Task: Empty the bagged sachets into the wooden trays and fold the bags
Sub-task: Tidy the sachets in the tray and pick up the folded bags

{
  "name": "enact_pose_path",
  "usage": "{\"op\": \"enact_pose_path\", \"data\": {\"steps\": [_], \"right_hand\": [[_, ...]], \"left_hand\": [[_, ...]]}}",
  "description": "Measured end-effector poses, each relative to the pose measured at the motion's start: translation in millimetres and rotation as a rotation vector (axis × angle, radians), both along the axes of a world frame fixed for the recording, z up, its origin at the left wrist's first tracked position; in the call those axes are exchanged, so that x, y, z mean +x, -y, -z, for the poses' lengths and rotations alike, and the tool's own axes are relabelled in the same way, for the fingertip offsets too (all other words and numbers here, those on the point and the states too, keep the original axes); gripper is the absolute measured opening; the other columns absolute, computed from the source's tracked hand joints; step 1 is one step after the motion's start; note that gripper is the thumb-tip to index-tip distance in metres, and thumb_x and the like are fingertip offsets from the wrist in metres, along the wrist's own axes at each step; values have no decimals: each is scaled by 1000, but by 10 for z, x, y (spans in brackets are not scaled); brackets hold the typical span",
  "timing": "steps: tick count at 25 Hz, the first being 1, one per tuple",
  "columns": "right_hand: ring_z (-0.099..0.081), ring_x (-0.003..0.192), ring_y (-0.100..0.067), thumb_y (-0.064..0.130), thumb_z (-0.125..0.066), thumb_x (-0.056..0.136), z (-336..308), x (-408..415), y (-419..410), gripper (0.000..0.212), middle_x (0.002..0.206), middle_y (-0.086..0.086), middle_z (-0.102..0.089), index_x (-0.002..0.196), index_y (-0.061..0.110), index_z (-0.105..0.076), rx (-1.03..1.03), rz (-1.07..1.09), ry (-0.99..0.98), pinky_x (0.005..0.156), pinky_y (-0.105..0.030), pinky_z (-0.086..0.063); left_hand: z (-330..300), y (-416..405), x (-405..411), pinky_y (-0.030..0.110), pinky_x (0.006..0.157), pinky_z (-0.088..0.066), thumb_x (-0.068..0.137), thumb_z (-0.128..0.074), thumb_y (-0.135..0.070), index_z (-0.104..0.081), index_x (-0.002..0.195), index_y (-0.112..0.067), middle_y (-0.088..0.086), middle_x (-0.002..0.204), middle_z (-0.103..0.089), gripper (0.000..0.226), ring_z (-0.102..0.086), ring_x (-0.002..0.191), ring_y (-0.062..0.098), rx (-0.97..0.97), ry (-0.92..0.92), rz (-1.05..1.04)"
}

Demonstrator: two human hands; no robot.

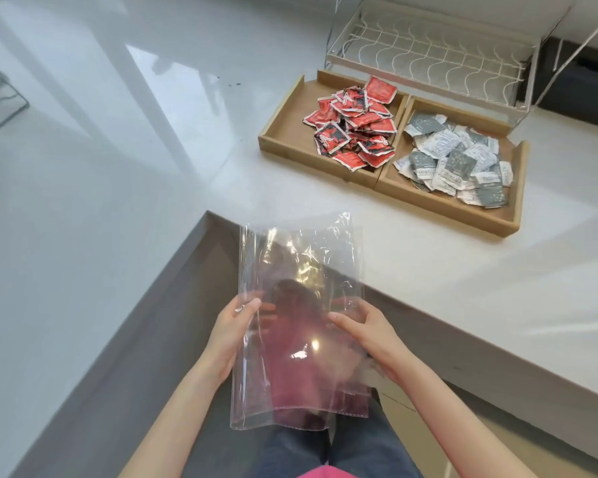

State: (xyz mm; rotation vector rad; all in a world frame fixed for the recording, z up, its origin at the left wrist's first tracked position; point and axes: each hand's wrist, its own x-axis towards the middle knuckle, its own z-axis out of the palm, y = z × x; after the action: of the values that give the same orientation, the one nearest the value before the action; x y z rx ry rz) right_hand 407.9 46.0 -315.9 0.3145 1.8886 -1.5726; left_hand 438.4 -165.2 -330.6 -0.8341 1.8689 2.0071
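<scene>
At lower centre, the left hand (229, 334) and right hand (366, 331) pinch an apparently empty clear bag (297, 326) by its sides. At upper right, the left tray (283, 127) holds red sachets (354, 131), and the right tray (516, 188) holds grey-white sachets (458, 160).

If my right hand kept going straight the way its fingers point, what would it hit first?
The right hand points toward the left hand, gripping the clear bag between them. It would likely meet the bag's film first, then the left hand's fingers, though depth is unclear.
</scene>
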Motion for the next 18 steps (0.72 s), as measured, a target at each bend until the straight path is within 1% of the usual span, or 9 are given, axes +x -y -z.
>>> {"op": "enact_pose_path", "data": {"steps": [3,6,8,10,11,13,15,16,18], "right_hand": [[-67,96,-14,23,-64,83,183,83,145,17,107,-4,-69,98,29,-58,50,-63,21,85,-29,-55],[-66,97,-15,26,-63,82,406,139,196,16,107,-4,-69,94,33,-55,107,-140,78,92,-38,-52],[-66,98,-16,26,-62,82,546,177,233,15,106,-3,-70,94,32,-55,119,-174,123,94,-40,-51],[-66,100,-17,24,-62,83,677,188,260,15,107,-4,-70,95,29,-55,124,-195,171,90,-34,-52],[-66,100,-17,23,-62,83,747,193,270,16,108,-4,-70,98,25,-56,139,-203,198,87,-30,-51],[-65,99,-17,23,-62,83,897,182,296,27,108,-5,-69,108,15,-58,165,-212,230,85,-31,-52],[-63,95,-15,26,-59,85,1084,155,343,32,111,-5,-67,114,12,-56,189,-199,237,79,-30,-52],[-61,96,-15,28,-56,87,1203,153,370,32,113,-3,-65,114,13,-55,206,-183,228,77,-28,-51],[-57,103,-18,29,-52,89,1481,128,420,22,114,0,-58,109,20,-50,238,-141,199,86,-33,-49]], "left_hand": [[190,104,155,15,51,-52,92,-45,-14,-56,106,-10,7,88,-66,18,-68,63,4,8,78,-59],[371,127,311,20,60,-54,92,-46,-17,-56,104,-10,6,89,-67,18,-69,72,9,10,150,-112],[474,126,415,17,70,-52,92,-46,-18,-57,100,-12,3,89,-67,15,-69,79,9,-6,190,-129],[604,132,487,11,70,-49,92,-46,-18,-56,102,-12,0,88,-67,16,-68,75,4,-7,232,-134],[694,146,516,17,80,-48,91,-46,-18,-56,105,-12,0,90,-68,18,-67,81,8,-6,259,-139],[872,173,547,32,97,-40,91,-48,-21,-56,109,-15,0,103,-67,21,-61,101,18,-15,301,-130],[1077,214,542,27,93,-34,91,-48,-22,-53,117,-16,0,118,-59,28,-52,109,16,-20,333,-123],[1181,241,531,25,90,-32,91,-48,-23,-52,119,-15,0,119,-56,29,-49,108,14,-28,348,-120],[1467,297,481,25,86,-35,91,-48,-24,-53,112,-16,0,112,-56,23,-52,101,14,-24,353,-106]]}}
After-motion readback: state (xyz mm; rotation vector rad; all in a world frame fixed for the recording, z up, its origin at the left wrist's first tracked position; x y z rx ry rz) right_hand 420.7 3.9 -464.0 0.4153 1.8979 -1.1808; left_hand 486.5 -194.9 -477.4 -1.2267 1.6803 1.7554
